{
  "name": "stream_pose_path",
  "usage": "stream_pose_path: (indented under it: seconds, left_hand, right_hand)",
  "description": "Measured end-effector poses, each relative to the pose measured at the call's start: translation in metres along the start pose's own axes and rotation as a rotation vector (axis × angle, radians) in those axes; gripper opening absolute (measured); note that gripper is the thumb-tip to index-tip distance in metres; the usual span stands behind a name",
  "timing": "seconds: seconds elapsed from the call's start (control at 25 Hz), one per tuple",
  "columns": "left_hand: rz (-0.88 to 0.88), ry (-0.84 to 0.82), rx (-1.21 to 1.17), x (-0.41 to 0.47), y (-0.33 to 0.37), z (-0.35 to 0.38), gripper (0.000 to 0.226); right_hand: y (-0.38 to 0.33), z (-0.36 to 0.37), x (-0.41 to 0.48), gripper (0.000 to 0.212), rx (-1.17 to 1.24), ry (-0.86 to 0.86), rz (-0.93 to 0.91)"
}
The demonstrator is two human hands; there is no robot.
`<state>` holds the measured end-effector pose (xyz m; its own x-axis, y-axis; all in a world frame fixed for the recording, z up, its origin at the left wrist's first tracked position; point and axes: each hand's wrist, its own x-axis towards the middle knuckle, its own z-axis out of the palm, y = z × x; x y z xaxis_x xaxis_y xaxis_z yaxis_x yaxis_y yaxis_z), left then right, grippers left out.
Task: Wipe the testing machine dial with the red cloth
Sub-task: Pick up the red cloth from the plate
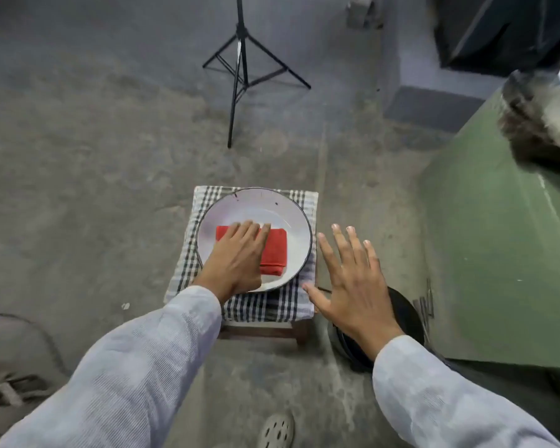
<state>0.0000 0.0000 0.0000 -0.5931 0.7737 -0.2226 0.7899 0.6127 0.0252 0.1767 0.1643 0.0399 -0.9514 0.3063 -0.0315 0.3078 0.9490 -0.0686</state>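
In the plate [291, 208] lay the folded cloth [274, 250], soft and light; my left hand [236, 257] rested flat on it, fingers [253, 227] unclenched. I'd pinch its edge. Right hand [353, 286] hovered, splayed.

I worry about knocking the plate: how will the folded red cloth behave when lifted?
The red cloth looks soft, so it will probably unfold and droop. It seems light, so the white plate should stay put. The left hand lies flat on it, not yet gripping.
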Motion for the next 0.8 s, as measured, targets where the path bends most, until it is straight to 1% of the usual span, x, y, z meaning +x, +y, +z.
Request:
stream_pose_path:
  seconds: [0.04, 0.08, 0.16, 0.28, 0.36, 0.4, 0.48, 0.52, 0.56, 0.6, 0.64, 0.68, 0.72, 0.76, 0.8]
  left_hand:
    - [0.048, -0.077, 0.031, 0.010, -0.004, 0.015, 0.109]
    - [0.080, -0.120, 0.048, 0.017, -0.007, 0.025, 0.112]
    - [0.076, -0.169, 0.097, 0.030, -0.011, 0.048, 0.116]
    - [0.046, -0.135, 0.135, 0.049, -0.012, 0.071, 0.114]
    - [0.037, -0.050, 0.171, 0.057, -0.012, 0.077, 0.104]
    - [0.019, -0.009, 0.165, 0.061, -0.013, 0.080, 0.094]
    - [-0.035, 0.014, 0.084, 0.069, -0.014, 0.077, 0.070]
    - [-0.080, 0.006, -0.021, 0.071, -0.016, 0.077, 0.059]
    - [-0.141, 0.002, -0.214, 0.073, -0.018, 0.074, 0.049]
    - [-0.214, 0.002, -0.531, 0.072, -0.017, 0.069, 0.038]
    - [-0.301, 0.005, -0.930, 0.071, -0.016, 0.062, 0.028]
    - [-0.395, 0.032, -1.302, 0.069, -0.016, 0.058, 0.025]
    - [-0.469, 0.050, -1.610, 0.066, -0.016, 0.054, 0.028]
    - [-0.494, 0.031, -1.864, 0.062, -0.018, 0.051, 0.036]
    - [-0.477, 0.000, -2.081, 0.058, -0.019, 0.046, 0.048]
  right_hand:
    - [0.001, 0.012, 0.004, 0.090, -0.029, -0.017, -0.022]
    - [0.002, 0.018, 0.008, 0.089, -0.030, -0.024, -0.025]
    - [0.006, 0.035, 0.010, 0.090, -0.067, -0.050, -0.031]
    - [0.007, 0.055, 0.016, 0.091, -0.049, -0.105, -0.017]
    - [0.006, 0.063, 0.020, 0.091, -0.038, -0.132, -0.014]
    - [0.006, 0.066, 0.021, 0.090, -0.013, -0.151, -0.004]
    - [0.006, 0.070, 0.022, 0.089, 0.039, -0.169, 0.010]
    - [0.007, 0.070, 0.023, 0.089, 0.056, -0.180, 0.020]
    - [0.007, 0.069, 0.024, 0.089, 0.074, -0.179, 0.031]
    - [0.006, 0.067, 0.024, 0.089, 0.093, -0.167, 0.043]
    - [0.003, 0.063, 0.025, 0.091, 0.110, -0.134, 0.050]
    - [-0.002, 0.058, 0.026, 0.091, 0.128, -0.105, 0.050]
    - [-0.008, 0.052, 0.029, 0.092, 0.144, -0.070, 0.043]
    - [-0.014, 0.048, 0.032, 0.091, 0.162, -0.028, 0.033]
    - [-0.021, 0.041, 0.035, 0.090, 0.184, 0.019, 0.031]
